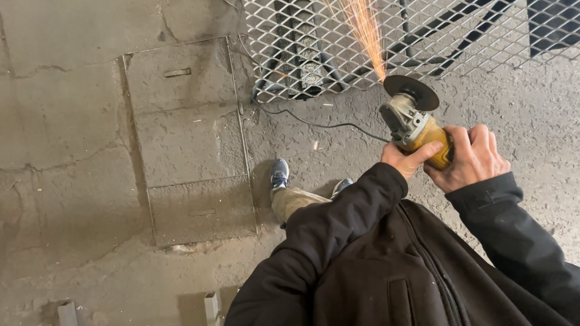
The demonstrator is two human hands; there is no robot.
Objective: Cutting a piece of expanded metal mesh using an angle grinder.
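I hold a yellow and grey angle grinder (414, 124) with both hands. My left hand (406, 159) supports it from below near the grey gear head. My right hand (470, 158) wraps the yellow body from the right. Its dark disc (412, 92) meets the edge of a white expanded-metal mesh panel (338, 36), and orange sparks (365, 33) spray upward across the mesh. Both arms are in black jacket sleeves.
A black power cord (314, 124) runs over the rough concrete floor (66, 121) to the grinder. A rectangular metal floor hatch (190, 145) lies to the left. My feet in grey shoes (279, 174) stand beside it. Two short square tube ends (210, 305) stick up at the bottom.
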